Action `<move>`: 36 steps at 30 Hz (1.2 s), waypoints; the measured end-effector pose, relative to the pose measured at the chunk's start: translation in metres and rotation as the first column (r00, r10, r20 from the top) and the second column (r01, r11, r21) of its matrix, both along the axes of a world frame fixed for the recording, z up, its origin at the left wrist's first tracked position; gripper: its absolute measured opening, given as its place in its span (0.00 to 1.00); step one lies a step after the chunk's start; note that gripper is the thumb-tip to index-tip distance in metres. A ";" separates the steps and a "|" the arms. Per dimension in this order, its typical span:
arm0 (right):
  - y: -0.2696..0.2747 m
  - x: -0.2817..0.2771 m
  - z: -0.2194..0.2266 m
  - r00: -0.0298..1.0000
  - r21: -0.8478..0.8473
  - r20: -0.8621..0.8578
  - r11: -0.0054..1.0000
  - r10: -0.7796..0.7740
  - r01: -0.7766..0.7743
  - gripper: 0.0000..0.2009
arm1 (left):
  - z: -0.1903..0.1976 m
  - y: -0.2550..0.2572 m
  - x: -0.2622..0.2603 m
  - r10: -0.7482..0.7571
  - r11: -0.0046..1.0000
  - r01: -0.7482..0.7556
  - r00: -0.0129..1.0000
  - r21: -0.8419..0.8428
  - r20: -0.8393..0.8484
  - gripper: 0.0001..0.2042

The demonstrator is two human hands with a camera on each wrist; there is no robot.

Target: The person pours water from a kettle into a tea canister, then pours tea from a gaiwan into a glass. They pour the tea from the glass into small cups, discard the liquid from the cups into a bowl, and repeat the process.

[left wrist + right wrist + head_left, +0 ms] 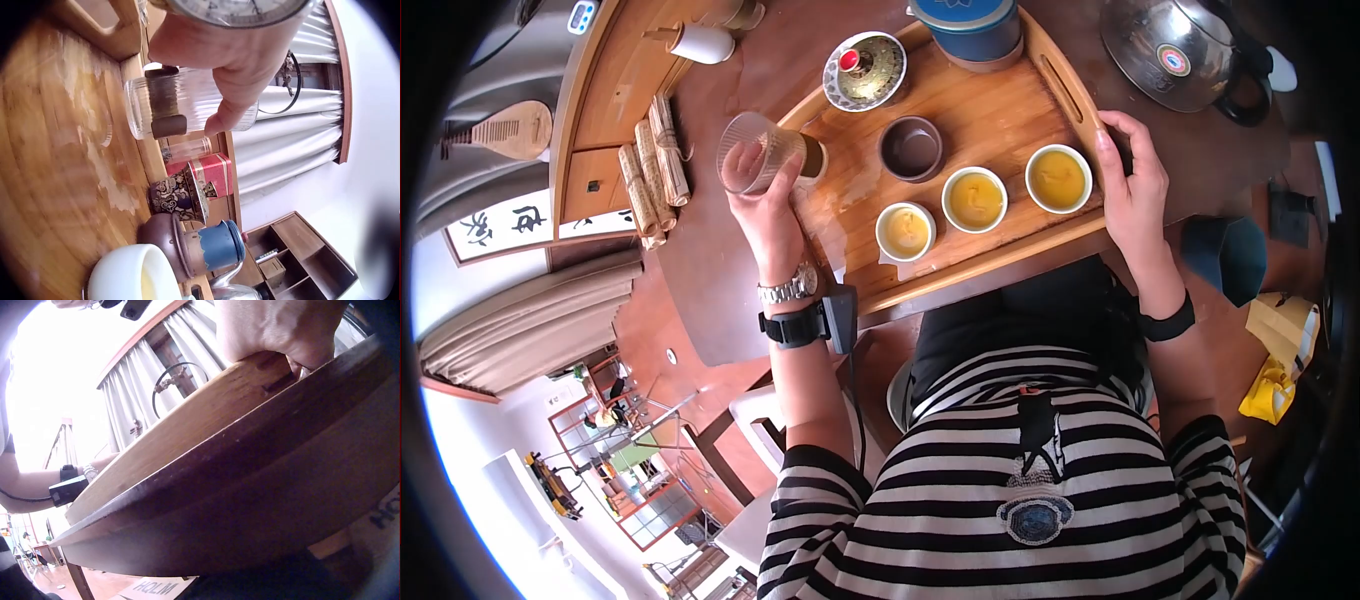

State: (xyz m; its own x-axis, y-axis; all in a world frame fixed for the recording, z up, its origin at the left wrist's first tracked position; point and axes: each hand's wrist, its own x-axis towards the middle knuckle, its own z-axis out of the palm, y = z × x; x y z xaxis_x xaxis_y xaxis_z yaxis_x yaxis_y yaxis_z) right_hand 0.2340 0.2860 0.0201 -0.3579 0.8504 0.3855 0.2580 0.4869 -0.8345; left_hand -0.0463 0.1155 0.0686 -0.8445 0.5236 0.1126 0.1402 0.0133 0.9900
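My left hand (765,205) holds a clear ribbed glass (752,152) at the left side of the wooden tray (1010,105). In the left wrist view, thumb and fingers wrap the upper part of the glass (197,100), which has a brown band. At the tray's right end, my right hand (1135,185) grips the rim beside the handle slot; the right wrist view shows this hand (281,331) over the tray wall (181,419). Three white cups of yellow liquid, a left one (905,232), a middle one (974,200) and a right one (1058,179), stand along the near side.
A dark brown cup (912,148), a patterned lidded bowl (865,72) and a blue-topped pot (970,30) stand farther back on the tray. Beyond its right end is a metal kettle (1170,50). Rolled bamboo mats (655,165) lie at the left of the table.
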 end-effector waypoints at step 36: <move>0.003 -0.001 -0.003 0.999 -0.022 0.040 1.000 -0.006 0.007 0.11 | -0.032 -0.085 0.047 0.048 0.841 -0.300 0.870 -0.450 -0.491 0.28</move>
